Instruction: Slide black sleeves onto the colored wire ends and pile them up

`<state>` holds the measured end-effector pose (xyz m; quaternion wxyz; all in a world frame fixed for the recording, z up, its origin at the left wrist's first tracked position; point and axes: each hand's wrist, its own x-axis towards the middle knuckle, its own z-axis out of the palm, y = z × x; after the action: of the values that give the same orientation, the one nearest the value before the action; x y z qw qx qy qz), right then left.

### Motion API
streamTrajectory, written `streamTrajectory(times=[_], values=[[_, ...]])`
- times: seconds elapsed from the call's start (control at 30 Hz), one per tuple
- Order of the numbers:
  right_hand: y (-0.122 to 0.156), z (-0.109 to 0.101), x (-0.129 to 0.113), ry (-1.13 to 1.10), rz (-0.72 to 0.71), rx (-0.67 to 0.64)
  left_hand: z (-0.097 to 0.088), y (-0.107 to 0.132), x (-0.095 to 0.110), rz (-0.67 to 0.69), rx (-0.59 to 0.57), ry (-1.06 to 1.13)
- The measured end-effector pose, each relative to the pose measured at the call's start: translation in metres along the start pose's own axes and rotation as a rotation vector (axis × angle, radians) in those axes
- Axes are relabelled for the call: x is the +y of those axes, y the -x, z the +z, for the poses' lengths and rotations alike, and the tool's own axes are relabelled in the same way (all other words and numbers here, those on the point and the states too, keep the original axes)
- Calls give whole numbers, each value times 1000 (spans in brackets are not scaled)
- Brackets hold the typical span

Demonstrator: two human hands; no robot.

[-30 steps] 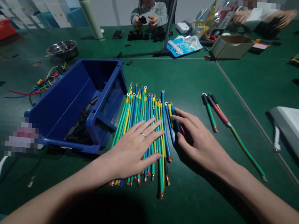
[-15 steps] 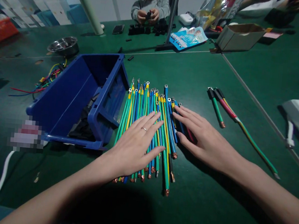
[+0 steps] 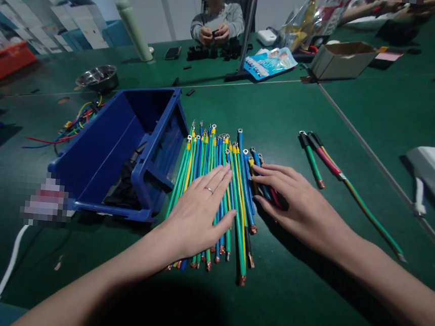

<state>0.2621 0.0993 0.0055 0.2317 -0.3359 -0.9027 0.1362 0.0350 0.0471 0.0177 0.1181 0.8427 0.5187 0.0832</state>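
Short insulated cables (image 3: 240,221) in green, blue, yellow and black lie side by side on the green table, ring terminals at the far ends and bare copper strands at the near ends. My left hand (image 3: 200,212), wearing a ring, rests flat across the middle of them with its fingers stretched out. At the right edge of the row, my right hand (image 3: 298,195) touches several blue, black and red cables (image 3: 265,187). Its fingers are slightly bent and its thumb stands apart; the palm side is hidden.
A blue bin (image 3: 101,142) with black pieces inside lies left of the cables. Farther right are a short green cable (image 3: 313,161) and a longer cable with red and black sleeving (image 3: 365,211). A metal bowl (image 3: 98,77) stands behind. A person (image 3: 217,23) handles small black parts across the table.
My right hand's fingers have bent slightly more at the edge of the row. My left hand stays on the cables, its fingers a little closer together. The camera view has tilted slightly.
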Motion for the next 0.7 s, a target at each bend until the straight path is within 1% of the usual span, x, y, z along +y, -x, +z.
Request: streamTrajectory(times=[0.1, 0.2, 0.27, 0.37, 0.43, 0.5, 0.57, 0.63, 0.7], values=[[0, 1, -2, -27, -15, 6, 1, 0, 0, -28, 23, 12], [0, 1, -3, -103, 7, 69, 1, 2, -1, -37, 39, 18], [-1, 0, -5, -167, 83, 125, 1, 3, -1, -32, 45, 24], [-2, -2, -8, -290, 256, 196, 0, 4, -1, -26, 47, 45], [-3, -2, -11, -410, 354, 246, -1, 5, -2, -26, 56, 69], [-4, -3, -15, -557, 414, 343, -1, 5, -2, -24, 67, 99], [-5, -5, -18, -663, 440, 462, 0, 4, -3, -20, 76, 122], [-5, -8, -20, -684, 445, 570, 0, 4, -4, -15, 79, 130], [-4, -11, -20, -621, 439, 636, 0, 4, -5, -9, 78, 129]])
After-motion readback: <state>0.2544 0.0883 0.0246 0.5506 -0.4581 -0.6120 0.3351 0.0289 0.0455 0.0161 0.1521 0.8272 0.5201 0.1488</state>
